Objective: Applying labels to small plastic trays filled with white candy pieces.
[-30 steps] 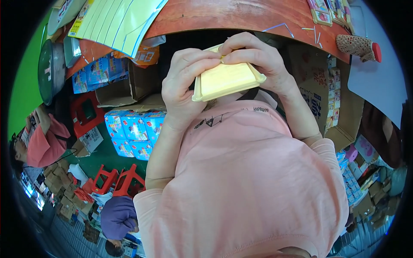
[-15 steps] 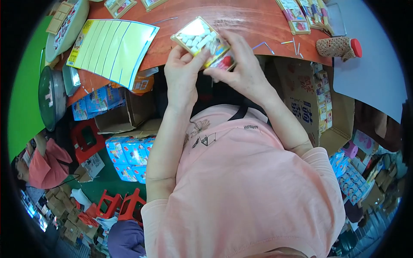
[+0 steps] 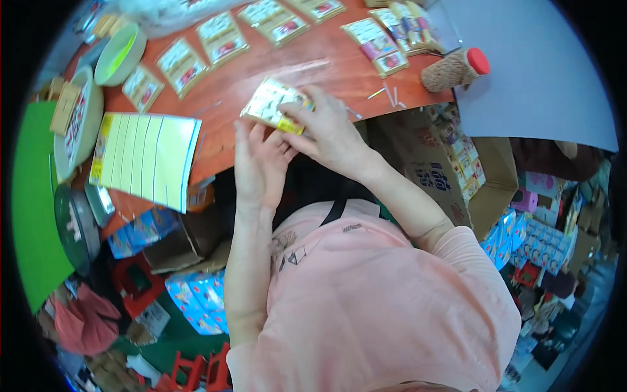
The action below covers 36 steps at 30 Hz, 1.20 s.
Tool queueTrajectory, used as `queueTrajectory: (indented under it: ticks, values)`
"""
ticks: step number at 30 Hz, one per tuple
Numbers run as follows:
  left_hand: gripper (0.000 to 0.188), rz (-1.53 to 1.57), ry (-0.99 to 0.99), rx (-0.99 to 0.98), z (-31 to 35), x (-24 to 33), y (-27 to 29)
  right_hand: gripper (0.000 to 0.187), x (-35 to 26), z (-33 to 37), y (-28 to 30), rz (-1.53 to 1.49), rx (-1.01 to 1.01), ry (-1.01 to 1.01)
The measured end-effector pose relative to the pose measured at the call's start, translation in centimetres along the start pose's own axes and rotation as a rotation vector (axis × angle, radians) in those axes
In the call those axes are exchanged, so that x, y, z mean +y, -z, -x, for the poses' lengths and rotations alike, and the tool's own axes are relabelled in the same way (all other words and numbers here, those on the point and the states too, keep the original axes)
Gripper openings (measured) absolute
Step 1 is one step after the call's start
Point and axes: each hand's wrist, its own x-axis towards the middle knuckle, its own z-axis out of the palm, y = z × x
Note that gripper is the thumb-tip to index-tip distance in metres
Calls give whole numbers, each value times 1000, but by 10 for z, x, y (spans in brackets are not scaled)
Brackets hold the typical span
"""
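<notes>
A small, flat, pale-framed case (image 3: 266,101) full of white pieces is held tilted over the table's near edge. Across its upper face lie the fingers of my right hand (image 3: 330,134), with the thumb below, gripping its right end. A yellow strip (image 3: 290,125) shows there beneath those fingers. From below, my left hand (image 3: 258,166) reaches up to the near side, its thumb against the left corner and the other fingers curled by the lower edge. Part of the case is hidden behind my right fingers.
Similar filled cases (image 3: 222,39) stand in a row across the red-brown table (image 3: 215,88). A yellow-green sheet (image 3: 144,157) lies left, near bowls (image 3: 121,55). Right are thin sticks (image 3: 390,95), a woven-covered jar with red lid (image 3: 450,70) and an open carton (image 3: 493,176).
The view has shifted, showing more of the far table. The case has been turned in my hands; my right hand now covers its right end and my left hand has slid to its near side.
</notes>
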Motion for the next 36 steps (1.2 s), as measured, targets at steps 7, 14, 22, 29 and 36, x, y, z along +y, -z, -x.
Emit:
queueTrajectory:
  ticks: [7, 14, 22, 29, 36]
  values:
    - [74, 18, 7, -35, 7, 5, -9, 42, 43, -30, 45, 55, 137, 34]
    - [32, -580, -382, 190, 32, 22, 22, 40, 135, -45, 78, 464, 355, -267]
    - [27, -737, -585, 376, 63, 43, 48, 56, 131, -39, 61, 679, 196, -329]
    - [17, -1424, -937, 816, 86, 62, 84, 41, 148, -39, 57, 969, 127, -172]
    - [42, -819, -903, 1172, 81, 79, 116, 51, 106, -55, 37, 1023, 330, -167]
